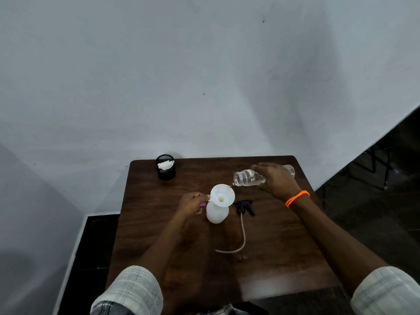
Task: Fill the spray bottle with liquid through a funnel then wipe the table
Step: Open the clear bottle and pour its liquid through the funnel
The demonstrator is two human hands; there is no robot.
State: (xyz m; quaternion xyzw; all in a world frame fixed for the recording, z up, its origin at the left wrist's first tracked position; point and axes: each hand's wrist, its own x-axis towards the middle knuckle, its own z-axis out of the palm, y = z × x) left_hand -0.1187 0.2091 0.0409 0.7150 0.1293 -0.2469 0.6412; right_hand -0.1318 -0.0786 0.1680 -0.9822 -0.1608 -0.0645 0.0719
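Observation:
A white spray bottle body [217, 213] stands upright near the middle of the dark wooden table [272, 258], with a white funnel [222, 197] seated in its neck. My left hand [192, 203] pinches the funnel's tab at its left rim. My right hand [276, 179] holds a clear plastic bottle [248, 177] tipped on its side, mouth over the funnel's right edge, and a thin stream of clear liquid runs into the funnel. The black spray head [245, 206] with its long clear tube [243, 233] lies on the table just right of the spray bottle.
A black mesh cup [166, 167] holding a crumpled white cloth [166, 165] stands at the table's far left corner. A grey wall rises behind the table. Dark floor lies to the left and right.

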